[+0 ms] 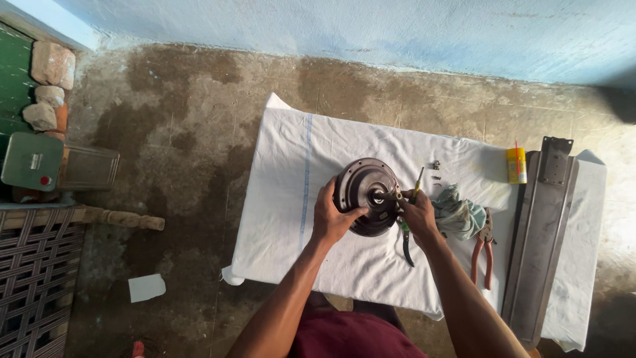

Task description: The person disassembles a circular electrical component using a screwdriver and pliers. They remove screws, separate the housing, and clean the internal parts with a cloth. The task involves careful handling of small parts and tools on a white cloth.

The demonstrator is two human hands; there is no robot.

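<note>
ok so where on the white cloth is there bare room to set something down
The widest bare patch of white cloth lies left of the round motor housing, out to the cloth's left edge. Another strip runs along the far edge, between the housing and the yellow bottle. It is crowded right of the housing: rag, pliers, long metal blade.
</note>
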